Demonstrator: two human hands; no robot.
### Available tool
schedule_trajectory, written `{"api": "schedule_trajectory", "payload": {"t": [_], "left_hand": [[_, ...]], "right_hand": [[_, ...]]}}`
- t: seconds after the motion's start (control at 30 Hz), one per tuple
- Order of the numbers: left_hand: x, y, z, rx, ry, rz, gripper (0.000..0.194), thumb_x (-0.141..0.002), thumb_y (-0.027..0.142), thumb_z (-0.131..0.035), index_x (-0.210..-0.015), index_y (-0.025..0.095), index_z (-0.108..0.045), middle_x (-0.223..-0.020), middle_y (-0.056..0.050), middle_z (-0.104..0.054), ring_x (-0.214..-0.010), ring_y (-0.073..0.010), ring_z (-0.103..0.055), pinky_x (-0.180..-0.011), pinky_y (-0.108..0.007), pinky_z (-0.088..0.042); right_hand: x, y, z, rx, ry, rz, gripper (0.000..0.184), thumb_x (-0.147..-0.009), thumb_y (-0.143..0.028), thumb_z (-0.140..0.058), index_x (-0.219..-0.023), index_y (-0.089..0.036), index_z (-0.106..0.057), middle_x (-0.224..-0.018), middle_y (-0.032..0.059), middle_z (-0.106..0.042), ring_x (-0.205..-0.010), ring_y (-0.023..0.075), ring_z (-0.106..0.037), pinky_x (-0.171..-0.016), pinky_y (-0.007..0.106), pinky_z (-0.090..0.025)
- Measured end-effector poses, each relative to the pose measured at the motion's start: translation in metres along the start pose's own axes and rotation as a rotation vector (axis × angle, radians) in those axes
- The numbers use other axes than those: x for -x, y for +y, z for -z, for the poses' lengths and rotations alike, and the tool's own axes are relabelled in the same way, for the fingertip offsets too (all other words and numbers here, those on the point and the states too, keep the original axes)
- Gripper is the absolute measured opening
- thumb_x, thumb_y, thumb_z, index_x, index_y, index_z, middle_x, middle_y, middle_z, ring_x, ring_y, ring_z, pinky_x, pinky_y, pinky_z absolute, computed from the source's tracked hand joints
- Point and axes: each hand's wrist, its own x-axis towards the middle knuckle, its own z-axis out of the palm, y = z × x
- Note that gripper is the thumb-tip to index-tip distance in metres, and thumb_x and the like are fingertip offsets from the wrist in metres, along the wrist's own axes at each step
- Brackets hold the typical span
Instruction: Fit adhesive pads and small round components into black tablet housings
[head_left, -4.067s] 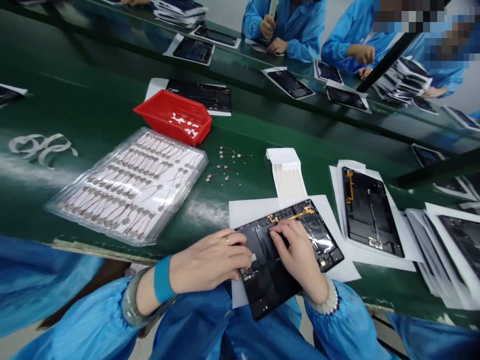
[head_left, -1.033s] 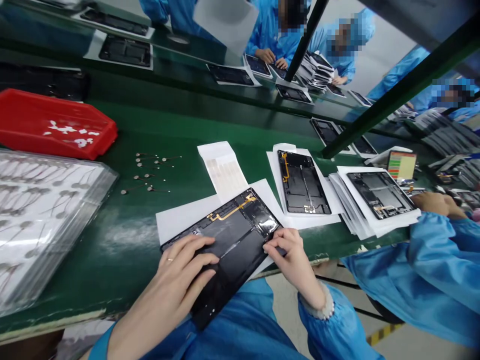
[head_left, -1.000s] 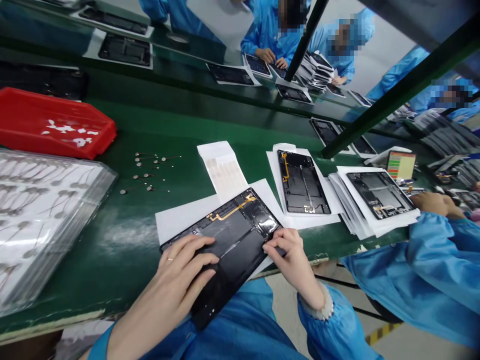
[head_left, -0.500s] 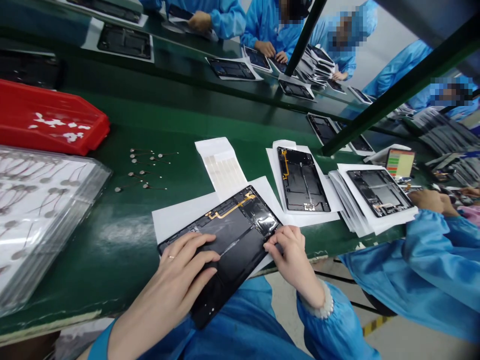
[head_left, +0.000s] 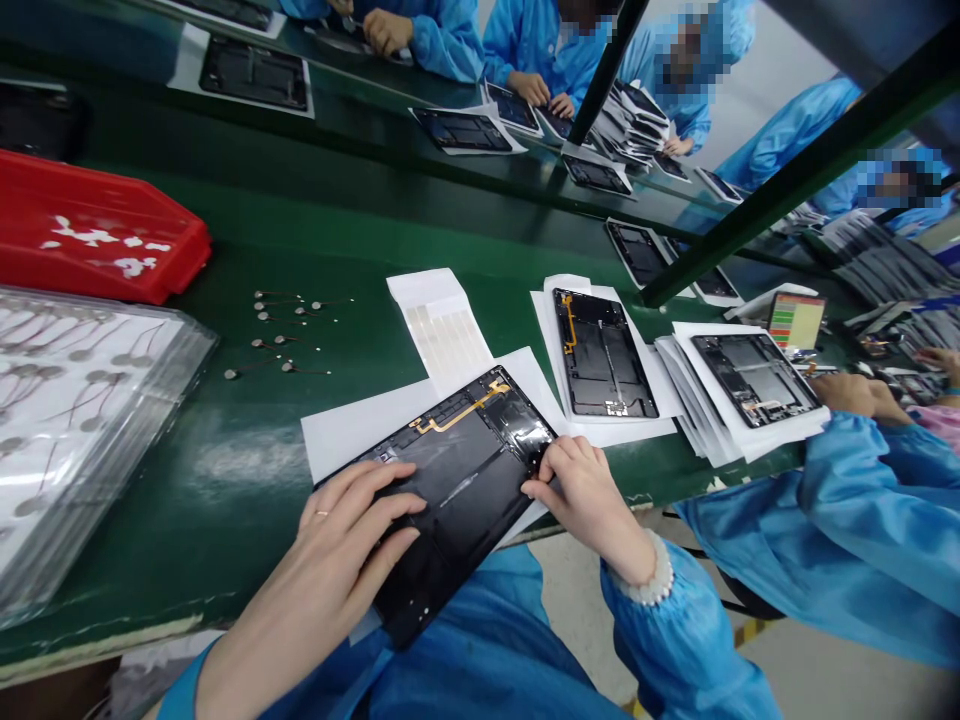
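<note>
A black tablet back housing [head_left: 457, 480] with an orange flex cable lies on a white sheet [head_left: 352, 430] at the near edge of the green bench. My left hand [head_left: 341, 540] rests flat on its left part, fingers stretched out, a ring on one finger. My right hand [head_left: 574, 480] has its fingers curled and pinched at the housing's right edge; whatever is between the fingertips is too small to make out.
A red bin [head_left: 97, 235] and a clear tray of small wired parts [head_left: 82, 400] sit at the left, loose wired discs [head_left: 277, 340] and a white strip sheet [head_left: 442, 320] ahead. More housings on paper [head_left: 604, 355] lie right. A co-worker's blue sleeve [head_left: 840, 520] is close by.
The view has swung right since the oldest frame. My left hand stays flat on the housing, and my right hand has crept slightly up along its right edge.
</note>
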Motion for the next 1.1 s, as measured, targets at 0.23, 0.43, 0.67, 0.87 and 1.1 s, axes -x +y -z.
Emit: {"api": "schedule_trajectory", "payload": {"t": [0.23,0.43,0.67,0.87,1.1], "left_hand": [[0.027,-0.023,0.001,-0.184,0.136,0.160,0.033,-0.093,0.044,-0.038,-0.108,0.019,-0.053,-0.107,-0.012,-0.056,-0.098,-0.0308,-0.056,-0.082,-0.043,-0.045],[0.024,-0.018,0.003,-0.311,0.163,0.134,0.037,-0.096,0.044,-0.033,-0.108,0.015,-0.054,-0.108,-0.014,-0.056,-0.094,-0.0283,-0.055,-0.077,-0.040,-0.046],[-0.011,0.035,-0.007,-0.173,-0.088,-0.280,0.030,-0.099,0.023,-0.034,-0.099,0.024,-0.063,-0.102,0.000,-0.067,-0.095,-0.0171,-0.059,-0.084,-0.030,-0.042],[-0.019,0.046,-0.038,-0.210,-0.297,-0.319,0.026,-0.094,0.030,-0.050,-0.119,0.027,-0.057,-0.123,-0.002,-0.061,-0.112,-0.0218,-0.055,-0.095,-0.036,-0.039],[-0.019,0.040,-0.039,-0.189,-0.256,-0.326,0.027,-0.097,0.037,-0.043,-0.119,0.028,-0.058,-0.121,0.003,-0.064,-0.107,-0.0186,-0.058,-0.093,-0.035,-0.036]], "right_hand": [[-0.030,0.032,0.005,-0.013,0.342,-0.100,0.025,-0.095,-0.032,-0.043,-0.106,-0.015,-0.058,-0.103,0.0130,-0.057,-0.097,0.0252,-0.053,-0.084,0.039,-0.044],[-0.061,0.028,-0.005,0.221,0.289,-0.076,0.025,-0.091,-0.030,-0.050,-0.079,-0.016,-0.067,-0.087,0.0116,-0.059,-0.086,0.0268,-0.049,-0.078,0.041,-0.042],[-0.027,0.019,0.013,-0.133,0.279,-0.018,0.020,-0.094,-0.032,-0.047,-0.092,-0.020,-0.063,-0.090,0.0085,-0.063,-0.088,0.0231,-0.055,-0.081,0.039,-0.044],[-0.003,0.011,-0.002,-0.301,0.089,0.116,0.006,-0.084,-0.028,-0.065,-0.082,-0.022,-0.066,-0.086,0.0042,-0.062,-0.089,0.0198,-0.054,-0.080,0.034,-0.046],[0.008,-0.003,-0.019,-0.078,0.189,0.058,0.015,-0.092,-0.020,-0.045,-0.078,-0.019,-0.052,-0.085,0.0071,-0.055,-0.083,0.0214,-0.047,-0.074,0.036,-0.042]]}}
